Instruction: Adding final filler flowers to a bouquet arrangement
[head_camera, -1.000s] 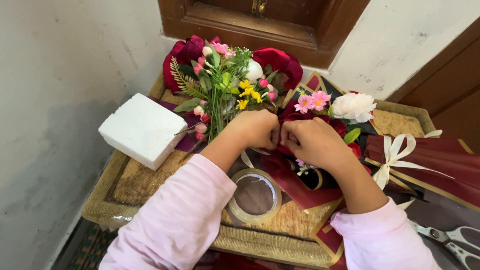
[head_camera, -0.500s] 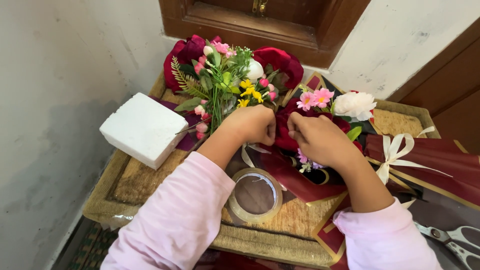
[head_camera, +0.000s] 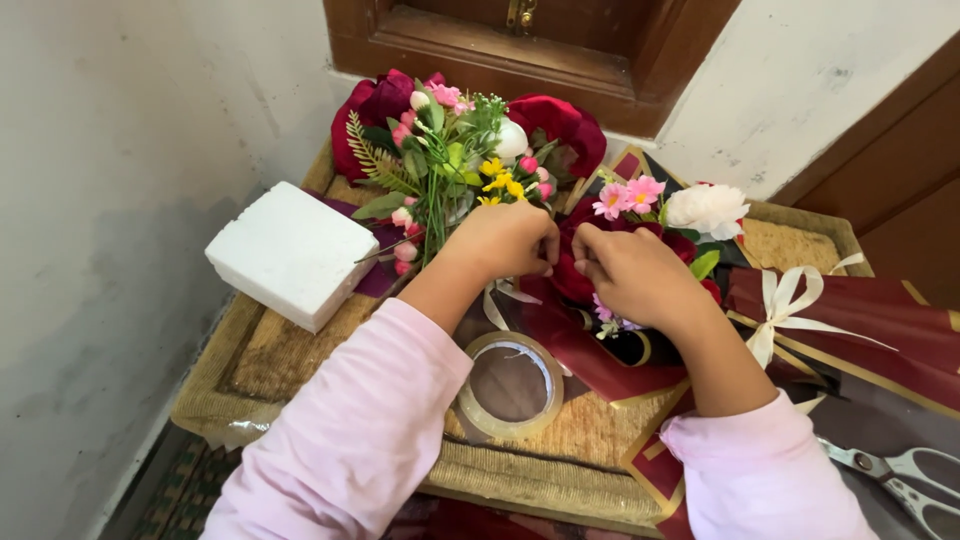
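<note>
Small bouquet (head_camera: 640, 215) of pink and white flowers in dark red wrap sits between both hands: left hand (head_camera: 505, 240) and right hand (head_camera: 635, 275) curled tight on its wrap, knuckles nearly touching. Tape roll (head_camera: 508, 383) just below the left wrist; larger mixed bouquet (head_camera: 455, 150) above it, white foam block (head_camera: 290, 253) to its left. All on a woven tray (head_camera: 270, 355); scissors (head_camera: 900, 475) beyond the right elbow, wooden frame (head_camera: 520, 50) and white wall behind.

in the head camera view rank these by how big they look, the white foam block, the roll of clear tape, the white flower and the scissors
1. white foam block, clearly the largest.
2. roll of clear tape.
3. white flower, somewhat smaller than the tape.
Unranked: scissors, cut off by the frame edge, so their full size cannot be judged.
</note>
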